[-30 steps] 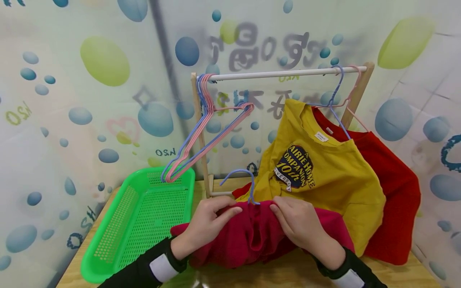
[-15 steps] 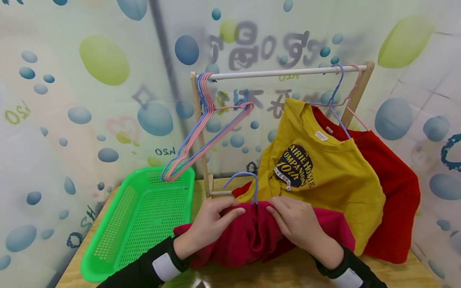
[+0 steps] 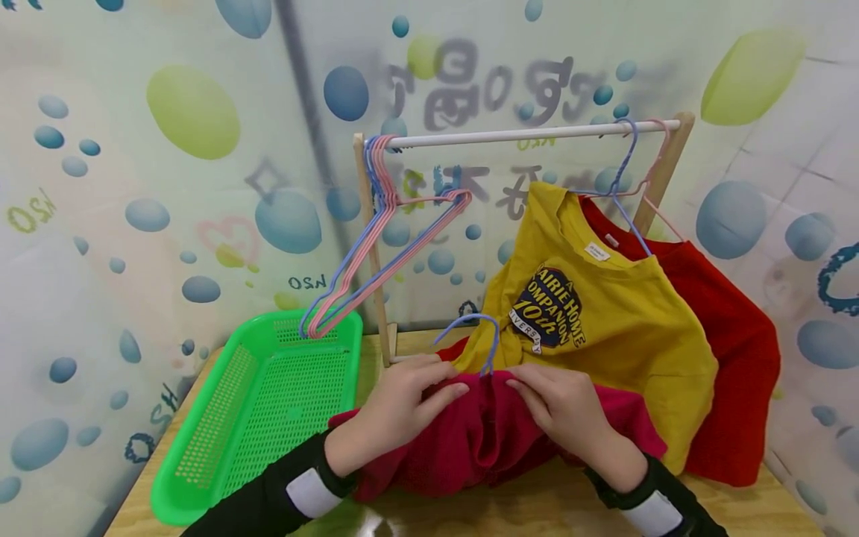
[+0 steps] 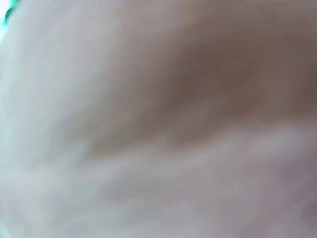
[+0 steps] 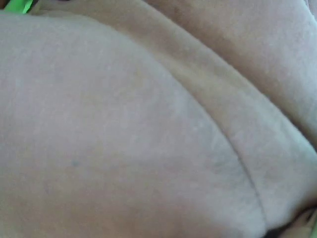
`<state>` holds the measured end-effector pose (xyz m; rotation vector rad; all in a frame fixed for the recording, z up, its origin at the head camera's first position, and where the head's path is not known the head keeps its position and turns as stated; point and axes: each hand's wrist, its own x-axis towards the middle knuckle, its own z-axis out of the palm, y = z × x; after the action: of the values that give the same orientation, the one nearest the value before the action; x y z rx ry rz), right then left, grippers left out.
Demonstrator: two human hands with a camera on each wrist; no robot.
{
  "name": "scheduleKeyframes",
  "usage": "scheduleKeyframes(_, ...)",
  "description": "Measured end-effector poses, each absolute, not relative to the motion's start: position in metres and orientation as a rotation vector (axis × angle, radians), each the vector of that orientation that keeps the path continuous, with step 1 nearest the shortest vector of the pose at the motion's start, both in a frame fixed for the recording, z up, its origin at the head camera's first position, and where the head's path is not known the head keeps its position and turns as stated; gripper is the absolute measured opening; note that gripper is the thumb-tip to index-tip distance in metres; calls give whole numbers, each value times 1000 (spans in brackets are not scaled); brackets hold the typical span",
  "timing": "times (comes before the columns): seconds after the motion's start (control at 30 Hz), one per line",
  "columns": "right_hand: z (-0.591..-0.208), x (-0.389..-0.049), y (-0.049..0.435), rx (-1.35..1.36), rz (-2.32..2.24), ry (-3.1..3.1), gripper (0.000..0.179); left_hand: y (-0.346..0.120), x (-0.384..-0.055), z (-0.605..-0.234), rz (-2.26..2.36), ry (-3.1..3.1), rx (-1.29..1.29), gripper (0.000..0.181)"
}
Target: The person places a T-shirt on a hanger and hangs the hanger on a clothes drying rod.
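Note:
In the head view, a dark pink garment [image 3: 456, 455] hangs bunched between my two hands, low over the wooden table. A blue hanger [image 3: 495, 339] pokes its hook up out of the garment's top edge; the rest of it is hidden in the cloth. My left hand [image 3: 403, 406] pinches the cloth left of the hook, thumb in front. On the other side, my right hand [image 3: 570, 406] pinches the same top edge between thumb and fingers. Both wrist views are filled by blurred skin, so they add little.
Behind stands a rack with a white rail [image 3: 510, 137]. Several pink and blue hangers [image 3: 382, 231] hang at its left end. A yellow shirt [image 3: 604, 313] and a red garment [image 3: 731, 358] hang at the right. A green basket [image 3: 181, 447] lies on the wooden table [image 3: 550, 514] at left.
The blue hanger's hook has shifted right and slightly up. Both hands have moved slightly right with the pink garment, still pinching its top edge.

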<state>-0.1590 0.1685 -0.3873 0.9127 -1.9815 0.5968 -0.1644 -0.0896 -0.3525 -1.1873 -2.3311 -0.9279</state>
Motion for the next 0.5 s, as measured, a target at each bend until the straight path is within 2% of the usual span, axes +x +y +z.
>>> scheduleKeyframes(0.17,-388,-161,173,885,596,-1971,40,-107,-153,-345,-1009,-2537,-986,40)
scheduleKeyframes(0.37,-391,-161,179,847,572,-1968,44,-144,-141,-347,-1070,-2589,-684,42)
scheduleKeyframes(0.5,-391,-162,183,820,568,-1972,46,-171,-134,-349,-979,-2776,-507,56)
